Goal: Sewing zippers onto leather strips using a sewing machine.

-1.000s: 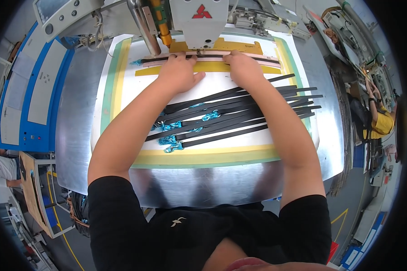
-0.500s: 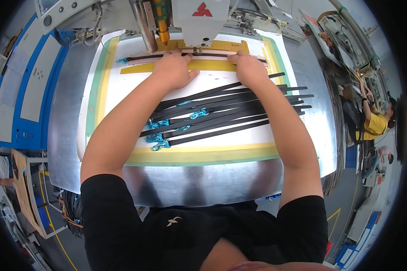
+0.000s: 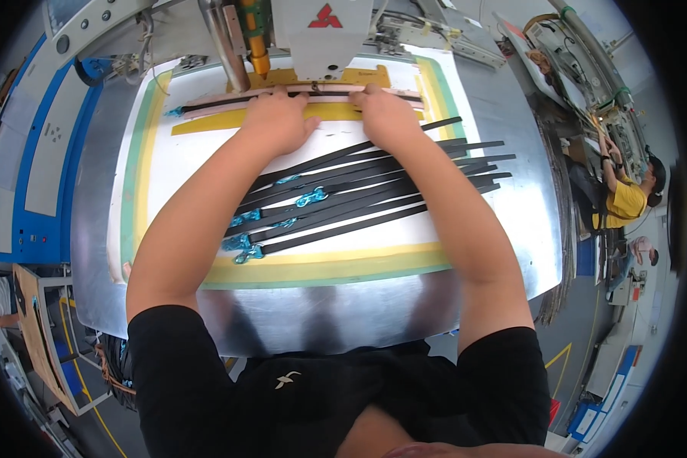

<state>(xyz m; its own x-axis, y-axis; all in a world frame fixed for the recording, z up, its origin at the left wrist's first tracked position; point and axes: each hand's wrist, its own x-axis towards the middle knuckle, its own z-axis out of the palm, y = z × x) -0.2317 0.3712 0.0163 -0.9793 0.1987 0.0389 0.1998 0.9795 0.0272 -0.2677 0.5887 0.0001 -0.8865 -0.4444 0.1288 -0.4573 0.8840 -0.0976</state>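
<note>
A narrow black strap lies lengthwise between pale pink strips in a yellow template, under the machine head. Its left end carries a blue-wrapped fitting. My left hand rests on the strap left of the head, fingertips pressing down and thumb spread out to the right. On the other side, my right hand has its fingertips close together on the strap. Closer to me, several black straps with blue-wrapped metal hooks lie fanned across the white sheet, partly under my right forearm.
The white machine head stands over the template, with an orange pointed tool and a metal cylinder beside it. A shiny metal table surrounds the taped white sheet. At left is a blue cabinet; a person in yellow works at far right.
The whole view has shifted slightly, so the table and machine appear further left. Both hands stay on the strap in the template, with little movement relative to it.
</note>
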